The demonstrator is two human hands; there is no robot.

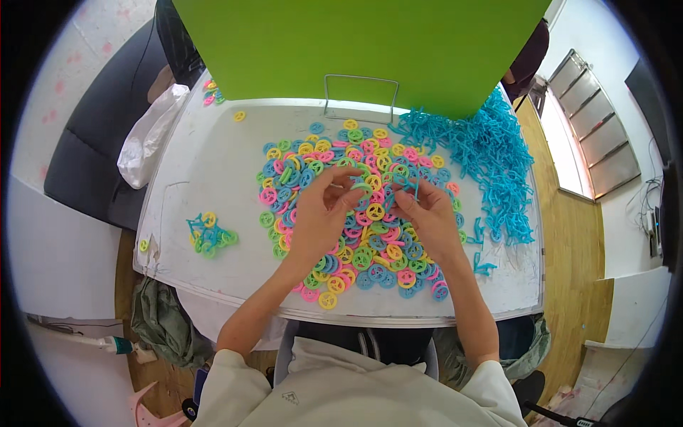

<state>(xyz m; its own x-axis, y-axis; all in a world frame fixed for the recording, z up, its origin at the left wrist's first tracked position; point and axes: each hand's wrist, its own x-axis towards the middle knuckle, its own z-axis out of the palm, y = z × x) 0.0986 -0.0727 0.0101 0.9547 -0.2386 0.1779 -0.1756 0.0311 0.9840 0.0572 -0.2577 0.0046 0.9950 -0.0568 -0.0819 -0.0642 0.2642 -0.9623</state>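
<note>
Above a wide heap of small plastic spoked wheels [334, 283] in pink, yellow, green and blue, both my hands are raised close together. My left hand [324, 213] pinches a green wheel [364, 188] between thumb and fingers. A short gap to the right, my right hand [429, 215] is closed on a blue plastic frame piece [407, 183], its fingers partly covering it. The wheel and the frame piece look apart. On the left of the table lies a small cluster of blue frames with green and yellow wheels [208, 236] on them.
A large pile of blue frame pieces [498, 164] covers the table's right back. A green board [356, 50] stands behind, with a bent wire stand [361, 77] before it. A white plastic bag [153, 135] hangs at the left edge. Another person's dark sleeve [530, 57] shows far right.
</note>
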